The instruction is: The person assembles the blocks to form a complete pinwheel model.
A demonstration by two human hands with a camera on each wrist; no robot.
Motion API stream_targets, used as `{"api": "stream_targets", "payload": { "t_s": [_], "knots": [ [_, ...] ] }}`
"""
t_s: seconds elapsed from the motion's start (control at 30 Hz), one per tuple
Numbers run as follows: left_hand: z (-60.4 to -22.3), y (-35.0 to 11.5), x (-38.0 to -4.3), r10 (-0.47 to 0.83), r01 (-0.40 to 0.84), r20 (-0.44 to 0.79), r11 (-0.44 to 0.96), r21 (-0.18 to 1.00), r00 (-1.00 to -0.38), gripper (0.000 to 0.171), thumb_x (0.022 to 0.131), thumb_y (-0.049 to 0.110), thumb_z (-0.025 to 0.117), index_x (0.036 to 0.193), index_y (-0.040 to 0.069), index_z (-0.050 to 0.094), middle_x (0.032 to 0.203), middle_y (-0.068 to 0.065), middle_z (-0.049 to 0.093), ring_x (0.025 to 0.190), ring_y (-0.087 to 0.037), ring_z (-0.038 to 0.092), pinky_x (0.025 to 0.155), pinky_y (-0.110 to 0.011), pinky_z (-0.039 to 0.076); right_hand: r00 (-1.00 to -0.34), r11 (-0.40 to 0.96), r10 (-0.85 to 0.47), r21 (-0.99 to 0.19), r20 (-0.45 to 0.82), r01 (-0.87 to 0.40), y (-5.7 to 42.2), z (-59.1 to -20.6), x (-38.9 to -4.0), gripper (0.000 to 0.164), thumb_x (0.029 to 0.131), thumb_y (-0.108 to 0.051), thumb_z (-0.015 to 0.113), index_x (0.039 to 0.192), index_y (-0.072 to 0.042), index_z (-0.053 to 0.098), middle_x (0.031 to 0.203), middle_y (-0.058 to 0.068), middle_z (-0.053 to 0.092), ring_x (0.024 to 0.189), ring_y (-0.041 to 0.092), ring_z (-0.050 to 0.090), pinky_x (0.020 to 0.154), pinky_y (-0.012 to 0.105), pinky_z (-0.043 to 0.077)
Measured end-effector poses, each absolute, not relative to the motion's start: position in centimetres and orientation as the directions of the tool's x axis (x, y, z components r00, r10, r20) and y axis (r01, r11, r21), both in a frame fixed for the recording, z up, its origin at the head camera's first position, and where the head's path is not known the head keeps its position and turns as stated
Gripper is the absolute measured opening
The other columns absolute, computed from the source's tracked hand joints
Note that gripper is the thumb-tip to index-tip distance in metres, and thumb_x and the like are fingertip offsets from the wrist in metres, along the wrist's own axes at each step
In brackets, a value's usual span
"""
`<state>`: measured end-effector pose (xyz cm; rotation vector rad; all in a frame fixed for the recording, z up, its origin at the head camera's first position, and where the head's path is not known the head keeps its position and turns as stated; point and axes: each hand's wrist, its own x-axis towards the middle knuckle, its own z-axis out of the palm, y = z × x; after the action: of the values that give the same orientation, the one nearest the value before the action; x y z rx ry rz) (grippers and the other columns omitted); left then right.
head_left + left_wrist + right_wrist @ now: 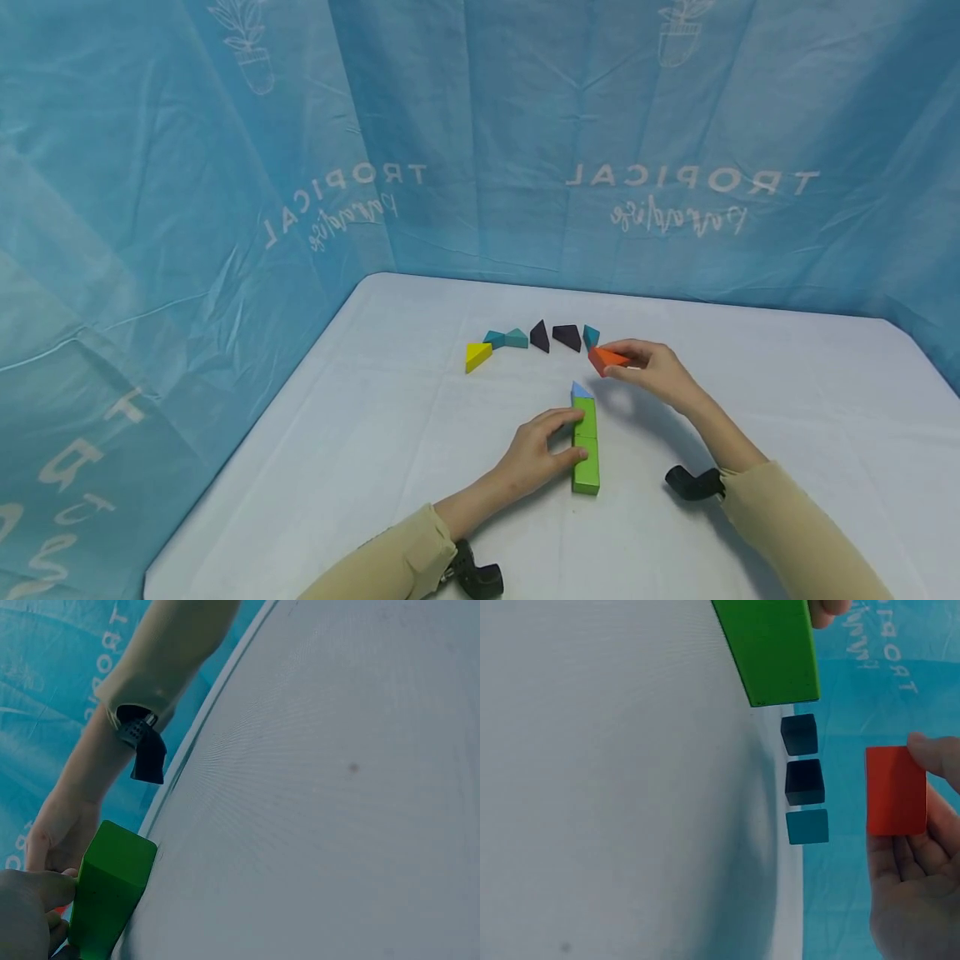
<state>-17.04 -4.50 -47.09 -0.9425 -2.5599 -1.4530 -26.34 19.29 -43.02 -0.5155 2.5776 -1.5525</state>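
Note:
Two green blocks (587,450) lie end to end on the white table, with a light blue triangular block (581,390) at their far end. My left hand (528,458) touches the green pair from the left, thumb at the nearer block and fingertips at the farther one. In the left wrist view the thumb meets the side of a green block (112,877). Farther right, my right hand (660,372) pinches an orange triangular block (606,360) between thumb and fingers. The right wrist view shows its rectangular face (896,791) raised off the table.
Along the back stand a yellow triangular block (477,357), teal blocks (517,338), two dark blocks (567,337) and a blue-teal block (591,335) near the orange one. A blue printed curtain (525,125) hangs behind the white table (300,467).

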Motion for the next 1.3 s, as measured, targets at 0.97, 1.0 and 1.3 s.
{"api": "stream_targets", "payload": {
  "t_s": [0.97, 1.0, 1.3],
  "knots": [
    [-46.9, -4.6, -16.9, 0.493, 0.54, 0.335, 0.363, 0.759, -0.803, 0.051, 0.088, 0.023, 0.069, 0.132, 0.004, 0.052, 0.134, -0.004, 0.053, 0.125, -0.012, 0.045, 0.103, -0.024, 0.037, -0.871, 0.475, -0.486, -0.814, 0.073, -0.333, 18.5, -44.2, -25.6, 0.037, 0.085, -0.013, 0.07, 0.118, 0.002, 0.062, 0.107, 0.014, 0.064, 0.09, 0.022, 0.057, 0.077, 0.034, 0.049],
    [-46.9, -4.5, -16.9, 0.494, 0.54, 0.335, 0.362, 0.759, -0.802, 0.051, 0.088, 0.023, 0.068, 0.132, 0.004, 0.052, 0.134, -0.004, 0.053, 0.125, -0.012, 0.045, 0.103, -0.024, 0.037, -0.872, 0.476, -0.485, -0.815, 0.07, -0.33, 18.6, -44.7, -25.9, 0.038, 0.085, -0.014, 0.071, 0.118, 0.0, 0.063, 0.107, 0.013, 0.064, 0.09, 0.022, 0.057, 0.078, 0.035, 0.049],
    [-47.0, -4.6, -17.0, 0.495, 0.556, 0.351, 0.365, 0.746, -0.795, 0.051, 0.088, 0.022, 0.069, 0.132, 0.003, 0.052, 0.133, -0.004, 0.053, 0.125, -0.012, 0.045, 0.102, -0.024, 0.037, -0.863, 0.469, -0.499, -0.814, 0.077, -0.344, 18.9, -45.8, -26.6, 0.04, 0.085, -0.021, 0.071, 0.119, -0.003, 0.063, 0.11, 0.01, 0.064, 0.095, 0.023, 0.058, 0.083, 0.04, 0.048]
  ]
}}
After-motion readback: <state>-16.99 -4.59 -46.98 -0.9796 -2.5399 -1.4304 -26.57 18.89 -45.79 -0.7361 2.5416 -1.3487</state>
